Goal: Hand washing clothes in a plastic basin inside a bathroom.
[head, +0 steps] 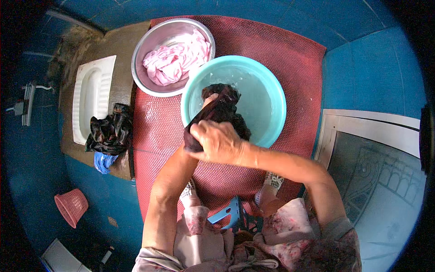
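A dark wet cloth or garment [221, 107] is bunched in a turquoise plastic basin [279, 102] of water. My right hand [221, 141] grips part of it at the basin's near left rim, its fingers closed over the fabric and crossing above my left forearm. My left hand [210, 99] reaches into the basin, mostly covered by the cloth; only a bit of skin shows, so its grip is hidden. Touching or overlapping the basin's rim at the upper left is a metal bowl [136, 73] that holds pink fabric [173, 61].
A red textured mat [299, 71] lies under both vessels. Left of it, a white squat toilet [95, 91] is set in a raised ledge with black cloth [114, 131] and blue cloth [103, 162]. A pink basket [73, 205] is lower left; a white-framed door [370, 129] stands right.
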A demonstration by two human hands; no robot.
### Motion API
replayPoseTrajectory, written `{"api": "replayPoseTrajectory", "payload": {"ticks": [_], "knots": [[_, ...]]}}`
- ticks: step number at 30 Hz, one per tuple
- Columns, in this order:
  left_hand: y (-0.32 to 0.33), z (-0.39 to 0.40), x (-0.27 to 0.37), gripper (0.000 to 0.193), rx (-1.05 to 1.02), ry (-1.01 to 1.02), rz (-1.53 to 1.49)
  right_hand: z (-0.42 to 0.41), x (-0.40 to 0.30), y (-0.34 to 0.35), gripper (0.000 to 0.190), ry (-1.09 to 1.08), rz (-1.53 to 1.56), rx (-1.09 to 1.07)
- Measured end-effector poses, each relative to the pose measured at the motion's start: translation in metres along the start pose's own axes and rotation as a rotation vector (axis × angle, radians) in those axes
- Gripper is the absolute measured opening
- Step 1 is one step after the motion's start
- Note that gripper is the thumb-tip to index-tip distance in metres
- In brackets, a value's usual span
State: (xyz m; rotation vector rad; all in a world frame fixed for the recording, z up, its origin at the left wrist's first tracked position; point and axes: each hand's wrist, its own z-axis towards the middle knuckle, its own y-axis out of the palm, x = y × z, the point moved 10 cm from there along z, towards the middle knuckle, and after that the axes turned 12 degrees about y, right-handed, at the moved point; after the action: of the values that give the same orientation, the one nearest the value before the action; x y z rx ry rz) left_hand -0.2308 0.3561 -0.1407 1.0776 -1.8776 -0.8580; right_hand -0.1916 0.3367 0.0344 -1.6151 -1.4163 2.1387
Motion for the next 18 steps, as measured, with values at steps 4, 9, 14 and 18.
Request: {"api": "replayPoseTrajectory", "payload": {"ticks": [4,9,14,18], "knots": [[-0.044,-0.014,0.033,0.04,0.104,0.319,-0.029,0.031,0.034,-0.014,0.031,0.053,0.035,0.295],[-0.003,-0.013,-0.031,0.042,0.227,-0.183,0.042,0.039,0.194,-0.037,0.029,0.494,-0.116,0.273],[-0.043,-0.012,0.008,0.038,0.35,-0.086,0.319,0.031,0.22,-0.01,0.028,0.66,-0.301,0.102],[-0.034,0.005,0.045,0.063,0.247,0.302,0.959,0.025,0.235,0.006,0.022,0.504,-0.565,0.208]]}}
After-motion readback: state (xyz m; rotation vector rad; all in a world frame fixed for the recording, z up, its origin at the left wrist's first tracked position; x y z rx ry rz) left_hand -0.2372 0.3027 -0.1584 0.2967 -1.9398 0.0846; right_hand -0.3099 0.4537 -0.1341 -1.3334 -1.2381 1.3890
